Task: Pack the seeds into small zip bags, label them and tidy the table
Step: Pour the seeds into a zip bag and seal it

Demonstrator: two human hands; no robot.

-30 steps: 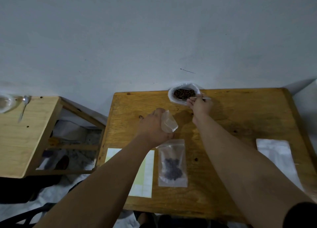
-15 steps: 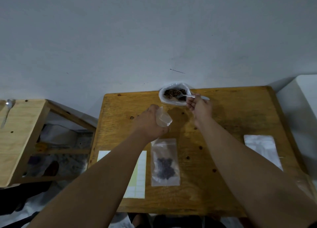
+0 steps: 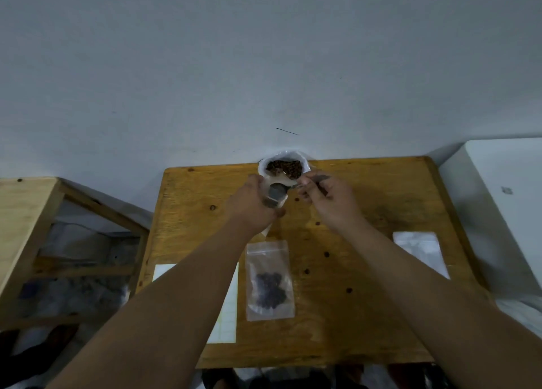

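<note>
An open small zip bag (image 3: 281, 204) is gripped in the curled fingers of the left hand (image 3: 252, 205), above the far middle of the table (image 3: 381, 315). The bowl of a spoon (image 3: 277, 191) sits at the bag's mouth; the right hand (image 3: 327, 201) pinches its handle. Just beyond, at the table's far edge, is a white bowl of seeds (image 3: 284, 168). Nearer lies a filled zip bag (image 3: 269, 281), with a label sheet (image 3: 228, 312) to its left. A stack of empty bags (image 3: 419, 251) lies well apart on the right.
</note>
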